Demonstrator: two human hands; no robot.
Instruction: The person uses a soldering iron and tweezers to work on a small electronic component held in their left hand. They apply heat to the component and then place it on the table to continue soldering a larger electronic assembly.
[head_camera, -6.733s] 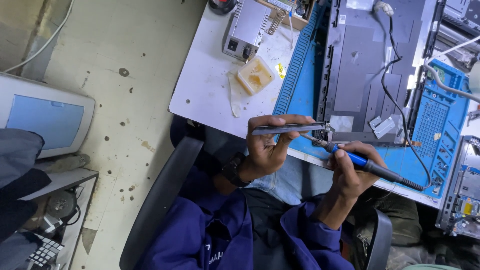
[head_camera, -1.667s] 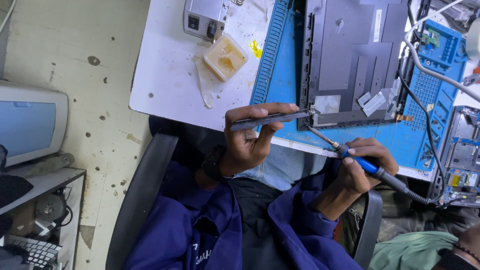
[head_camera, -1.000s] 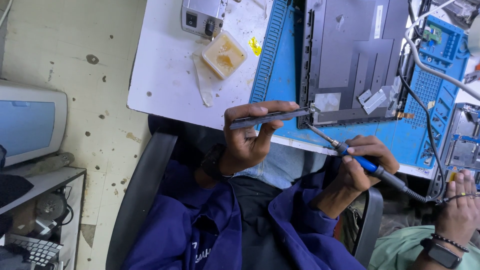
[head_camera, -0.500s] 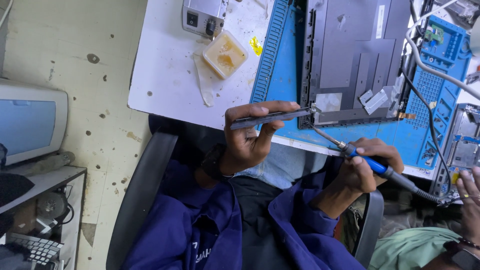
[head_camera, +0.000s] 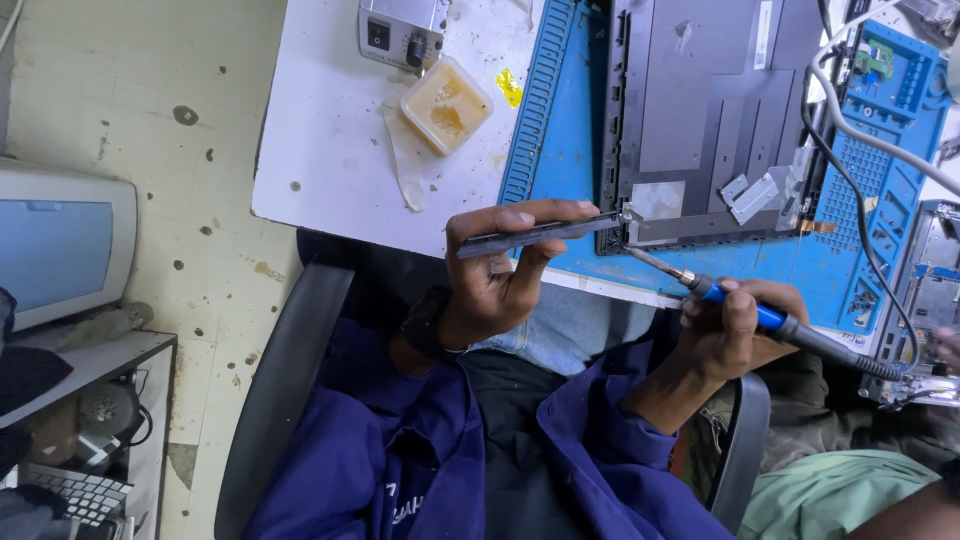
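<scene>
The left hand (head_camera: 495, 285) closes its grip on a thin grey strip (head_camera: 540, 234), held level just off the counter's near edge, its far end touching the corner of the dark grey panel (head_camera: 705, 110). The right hand (head_camera: 730, 330) grips a blue-handled soldering iron (head_camera: 770, 320), tip touching that same corner. The panel lies on a blue mat (head_camera: 560, 120) on the white counter (head_camera: 320, 140). A small tub of amber paste (head_camera: 447, 104) sits beside the mat.
</scene>
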